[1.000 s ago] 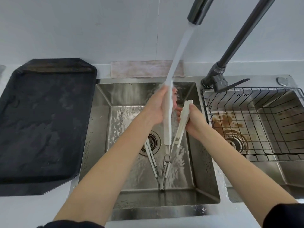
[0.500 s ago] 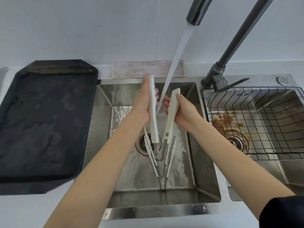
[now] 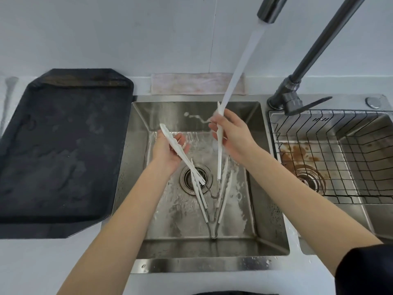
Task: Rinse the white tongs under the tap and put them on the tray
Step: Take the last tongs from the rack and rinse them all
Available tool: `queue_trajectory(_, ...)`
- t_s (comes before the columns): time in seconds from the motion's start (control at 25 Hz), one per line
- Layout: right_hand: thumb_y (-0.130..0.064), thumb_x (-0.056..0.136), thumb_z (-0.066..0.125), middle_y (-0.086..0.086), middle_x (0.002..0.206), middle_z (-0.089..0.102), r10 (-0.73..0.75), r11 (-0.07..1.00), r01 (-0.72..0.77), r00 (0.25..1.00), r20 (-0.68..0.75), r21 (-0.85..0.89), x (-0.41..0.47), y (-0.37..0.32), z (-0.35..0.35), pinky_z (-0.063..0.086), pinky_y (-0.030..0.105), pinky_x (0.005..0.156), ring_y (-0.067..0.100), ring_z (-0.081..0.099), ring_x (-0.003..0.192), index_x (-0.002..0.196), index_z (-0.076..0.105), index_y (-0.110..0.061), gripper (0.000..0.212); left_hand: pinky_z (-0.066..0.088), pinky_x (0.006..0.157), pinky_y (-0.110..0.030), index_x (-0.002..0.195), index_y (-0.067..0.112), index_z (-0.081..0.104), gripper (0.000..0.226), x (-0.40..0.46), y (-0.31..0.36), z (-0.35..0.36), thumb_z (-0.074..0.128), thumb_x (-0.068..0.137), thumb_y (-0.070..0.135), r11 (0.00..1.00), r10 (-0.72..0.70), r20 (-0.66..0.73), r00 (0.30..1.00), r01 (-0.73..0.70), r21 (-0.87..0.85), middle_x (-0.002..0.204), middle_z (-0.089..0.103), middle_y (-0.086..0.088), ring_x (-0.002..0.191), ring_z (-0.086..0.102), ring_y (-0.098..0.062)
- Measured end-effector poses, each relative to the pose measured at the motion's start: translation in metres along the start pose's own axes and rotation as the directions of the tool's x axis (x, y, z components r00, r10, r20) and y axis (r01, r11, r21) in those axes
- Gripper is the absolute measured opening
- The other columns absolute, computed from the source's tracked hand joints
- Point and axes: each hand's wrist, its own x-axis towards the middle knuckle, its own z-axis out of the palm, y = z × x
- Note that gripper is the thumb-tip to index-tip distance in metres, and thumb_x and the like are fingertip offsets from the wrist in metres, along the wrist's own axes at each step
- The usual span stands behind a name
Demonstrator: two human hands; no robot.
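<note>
The left hand point(image 3: 170, 150) is curling its fingers around one arm of the white plastic tongs with a bare wire hinge point(image 3: 219, 154), while the right hand point(image 3: 231, 138) is pinching the other arm between thumb and fingers, so the pair is being held spread wide in a V, tips up and hinge hanging low over the basin. The stream of water point(image 3: 240, 64) falling from the dark metal tap spout point(image 3: 269, 9) is striking the tip of the right-hand arm and splashing off it; the left-hand arm is sitting outside the stream.

Below them, a second pair of white tongs point(image 3: 212, 211) is lying on the wet floor of the stainless steel sink point(image 3: 270, 237), near the round drain point(image 3: 188, 177). The black rectangular tray with cut corners point(image 3: 59, 145) is waiting on the counter just left of the sink, wet and with nothing on it. A black wire rack point(image 3: 340, 154) is sitting in the right basin.

By the look of it, rinsing is under way but only partly covering the held pair, and the transfer to the tray is not yet begun; the pair in the basin looks unfinished as well.
</note>
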Motion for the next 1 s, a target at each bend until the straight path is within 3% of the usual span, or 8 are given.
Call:
queue_trajectory(0.12,-0.019,0.095,0.05,0.0,0.079,0.056,0.091,0.996,-0.091,0.993,-0.071,-0.004,0.0,0.016,-0.01,0.045,0.029,0.076,0.01,0.055,0.075,0.092,0.058,-0.015,0.01,0.044,0.089,-0.038,0.097,0.012,0.053,0.032,-0.004,-0.015,-0.01,0.04,0.095,0.041,0.983,-0.041,0.044,0.998,0.033,0.178,0.084,0.056,0.001,0.076,0.054,-0.011)
queue_trajectory(0.2,-0.021,0.095,0.049,-0.001,0.082,0.056,0.145,0.989,-0.146,0.983,-0.111,0.001,0.0,0.034,-0.018,0.046,0.026,0.067,0.01,0.058,0.077,0.097,0.057,-0.014,0.01,0.047,0.083,-0.037,0.117,0.015,0.047,0.027,-0.005,-0.03,-0.019,0.051,0.093,0.025,0.926,-0.026,0.069,0.997,-0.002,0.379,0.09,0.055,-0.001,0.078,0.054,-0.013)
queue_trajectory(0.32,-0.024,0.096,0.047,-0.002,0.084,0.055,0.229,0.972,-0.235,0.959,-0.164,-0.016,-0.003,0.055,-0.032,0.044,0.027,0.063,0.012,0.058,0.08,0.114,0.051,-0.018,0.019,0.051,0.082,-0.041,0.135,0.018,0.03,0.054,-0.004,-0.051,-0.035,0.052,0.089,0.0,0.833,0.016,0.078,0.997,-0.056,0.55,0.111,0.053,-0.009,0.087,0.056,-0.02)
queue_trajectory(0.44,-0.021,0.097,0.045,0.001,0.078,0.049,0.296,0.952,-0.305,0.937,-0.185,-0.018,-0.012,0.072,-0.045,0.045,0.029,0.066,0.015,0.055,0.076,0.126,0.052,-0.013,0.03,0.05,0.091,-0.047,0.139,0.016,0.026,0.059,-0.002,-0.069,-0.048,0.05,0.089,-0.005,0.801,-0.005,0.053,0.999,-0.027,0.598,0.116,0.052,-0.009,0.101,0.056,-0.026)
queue_trajectory(0.56,-0.019,0.097,0.045,0.005,0.083,0.051,0.343,0.937,-0.349,0.913,-0.221,0.013,-0.018,0.093,-0.06,0.05,0.034,0.074,0.018,0.054,0.079,0.135,0.047,-0.013,0.038,0.05,0.088,-0.043,0.139,0.018,0.027,0.06,0.004,-0.085,-0.059,0.05,0.088,-0.005,0.756,-0.035,0.03,0.999,0.007,0.655,0.114,0.051,-0.007,0.102,0.055,-0.025)
queue_trajectory(0.72,-0.02,0.097,0.046,0.002,0.076,0.052,0.417,0.905,-0.424,0.873,-0.252,0.029,-0.018,0.118,-0.074,0.05,0.026,0.061,0.013,0.051,0.065,0.141,0.041,-0.012,0.045,0.054,0.084,-0.046,0.136,0.016,0.035,0.051,0.018,-0.105,-0.073,0.051,0.089,0.002,0.638,-0.037,-0.026,0.999,0.043,0.769,0.114,0.055,-0.005,0.107,0.057,-0.027)
queue_trajectory(0.84,-0.023,0.097,0.045,0.005,0.102,0.059,0.448,0.884,-0.468,0.843,-0.297,0.004,-0.016,0.132,-0.078,0.052,0.031,0.075,0.014,0.056,0.075,0.142,0.041,-0.017,0.045,0.05,0.092,-0.042,0.136,0.02,0.039,0.046,0.022,-0.119,-0.082,0.048,0.093,0.009,0.579,-0.045,-0.084,0.995,0.095,0.81,0.123,0.057,-0.005,0.114,0.057,-0.028)
queue_trajectory(1.0,-0.025,0.097,0.043,0.009,0.123,0.061,0.463,0.865,-0.5,0.821,-0.333,-0.031,-0.007,0.142,-0.08,0.051,0.04,0.091,0.027,0.061,0.102,0.141,0.043,-0.015,0.044,0.05,0.091,-0.041,0.133,0.02,0.043,0.045,0.029,-0.125,-0.082,0.045,0.091,0.004,0.61,-0.054,-0.136,0.989,0.14,0.78,0.124,0.059,-0.009,0.111,0.058,-0.03)
